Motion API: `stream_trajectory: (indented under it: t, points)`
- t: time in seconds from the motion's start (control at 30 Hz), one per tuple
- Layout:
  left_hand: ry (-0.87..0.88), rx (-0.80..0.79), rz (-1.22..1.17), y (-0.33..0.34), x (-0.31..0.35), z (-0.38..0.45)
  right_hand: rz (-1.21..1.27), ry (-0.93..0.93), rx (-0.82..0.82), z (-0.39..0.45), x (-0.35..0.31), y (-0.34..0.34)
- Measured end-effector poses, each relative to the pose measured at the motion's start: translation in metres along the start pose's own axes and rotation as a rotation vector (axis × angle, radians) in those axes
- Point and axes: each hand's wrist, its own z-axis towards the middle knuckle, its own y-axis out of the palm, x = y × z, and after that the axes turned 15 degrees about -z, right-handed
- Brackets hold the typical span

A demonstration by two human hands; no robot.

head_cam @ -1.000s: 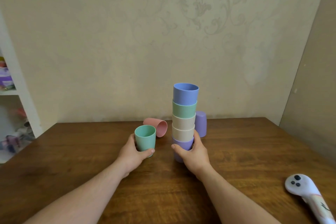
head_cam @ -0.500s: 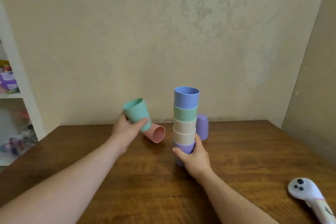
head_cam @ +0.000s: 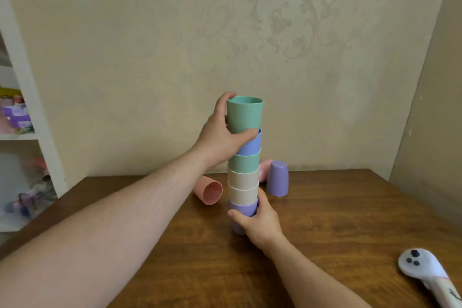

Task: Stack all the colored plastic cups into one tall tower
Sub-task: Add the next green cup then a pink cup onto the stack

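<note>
Teal cup: upright, mouth up, at the top of the tower, its base sunk into the blue cup.
Left hand: your grip is wrapped around the teal cup, thumb across the front low down, fingers curled behind near the rim.
Tower: from the surface up, purple, two cream, green, blue, then teal, nested and standing straight.
Right hand: your grip clasps the purple base cup at the foot of the tower.
Loose cups: one pink cup lies on its side just left of the tower, mouth toward you; a purple cup stands upside down behind on the right, with another pink one partly hidden beside it.
Surface: dark wood.
Controller: white, lying at the near right edge.
</note>
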Motion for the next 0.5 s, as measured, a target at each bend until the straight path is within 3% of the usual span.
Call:
stream_trajectory:
  t: [0.4,0.5]
  points:
    - [-0.065,-0.055,-0.28,-0.012,-0.026,-0.003,0.005,0.0,-0.023,0.002,0.001,0.0]
    - [-0.063,0.037,-0.139,-0.033,-0.046,0.0,0.0,-0.003,-0.002,0.001,0.003,0.002]
